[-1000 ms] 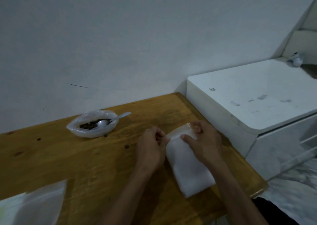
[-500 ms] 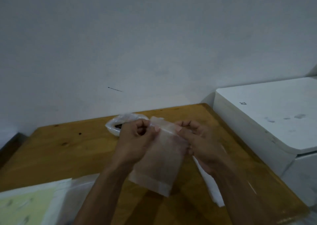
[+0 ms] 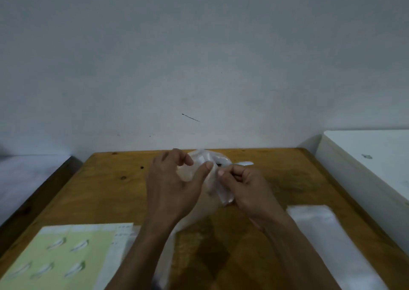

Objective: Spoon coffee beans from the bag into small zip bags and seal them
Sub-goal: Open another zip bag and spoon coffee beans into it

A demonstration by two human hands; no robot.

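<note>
Mid frame, we hold a zip bag up w/ both hands. Left hand & right hand each pinch a lip, to pull it open for beans. Bean bag & spoon sit just behind.

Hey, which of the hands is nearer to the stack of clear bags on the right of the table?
Right. The right hand is just up and left of the stack, not touching it. The left hand is farther left. Both pinch the small bag.
</note>
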